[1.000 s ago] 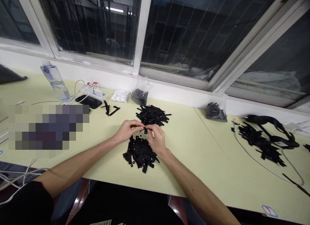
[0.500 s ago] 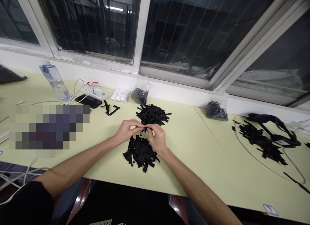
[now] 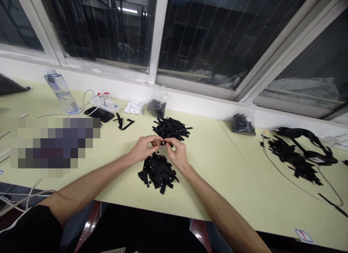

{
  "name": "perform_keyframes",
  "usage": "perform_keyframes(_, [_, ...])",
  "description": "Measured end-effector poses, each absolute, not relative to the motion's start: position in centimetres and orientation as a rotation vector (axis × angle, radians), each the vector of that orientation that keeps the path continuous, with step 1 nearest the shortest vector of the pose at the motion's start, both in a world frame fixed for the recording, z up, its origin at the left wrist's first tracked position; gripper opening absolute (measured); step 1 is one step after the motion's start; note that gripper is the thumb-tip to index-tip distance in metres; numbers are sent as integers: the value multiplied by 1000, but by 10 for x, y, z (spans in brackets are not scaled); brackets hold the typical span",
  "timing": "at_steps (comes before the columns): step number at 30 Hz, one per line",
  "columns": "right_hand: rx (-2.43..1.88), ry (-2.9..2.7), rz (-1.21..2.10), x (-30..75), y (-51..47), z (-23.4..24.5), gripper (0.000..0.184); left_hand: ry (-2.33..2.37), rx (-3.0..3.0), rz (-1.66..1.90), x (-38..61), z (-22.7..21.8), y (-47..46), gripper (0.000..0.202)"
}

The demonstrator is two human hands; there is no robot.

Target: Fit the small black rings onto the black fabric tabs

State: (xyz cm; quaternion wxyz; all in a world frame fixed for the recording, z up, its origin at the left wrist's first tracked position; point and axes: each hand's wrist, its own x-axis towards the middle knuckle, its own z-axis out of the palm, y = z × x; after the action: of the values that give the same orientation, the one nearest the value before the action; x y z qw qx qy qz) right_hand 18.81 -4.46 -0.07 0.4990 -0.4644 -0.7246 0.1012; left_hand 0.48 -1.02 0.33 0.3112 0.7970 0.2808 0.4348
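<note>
My left hand and my right hand meet fingertip to fingertip over the pale yellow table. Together they pinch one small black strap piece between them. Just below the hands lies a near pile of black strap pieces, with a few tiny black rings beside it. A second, flatter pile of the same black pieces lies just beyond the hands.
Two clear bags of black parts and a bag of white parts stand by the window sill. A water bottle, power strip and phone sit left. Black straps and cords lie right.
Both hands have lifted slightly and moved a little farther from me, still working the same small black piece. The piles have not moved.
</note>
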Motion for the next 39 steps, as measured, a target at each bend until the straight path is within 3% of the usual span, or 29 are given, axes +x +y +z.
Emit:
perform_keyframes(10, [-1269, -1522, 415, 208, -22, 14, 30, 867, 2068, 1163, 2, 4, -5, 13])
perform_keyframes(19, [-1490, -1538, 555, 252, 66, 30, 33, 935, 2132, 1006, -2, -12, 10, 21])
perform_keyframes(22, [-1692, -1653, 239, 261, 73, 37, 45, 899, 2146, 964, -3, -17, 14, 23])
perform_keyframes(25, [-1624, -1717, -54, 255, 52, 37, 33, 882, 2158, 945, -4, -19, 15, 25])
perform_keyframes(27, [-1506, -1839, 38, 244, 29, 31, 19, 888, 2177, 924, -3, -19, 15, 26])
perform_keyframes(31, [-1239, -2120, 370, 219, -12, 9, 19, 895, 2198, 884, -3, -17, 14, 25])
perform_keyframes(39, [-1122, -2243, 523, 204, -21, -14, 14, 863, 2248, 824, -4, -14, 14, 22])
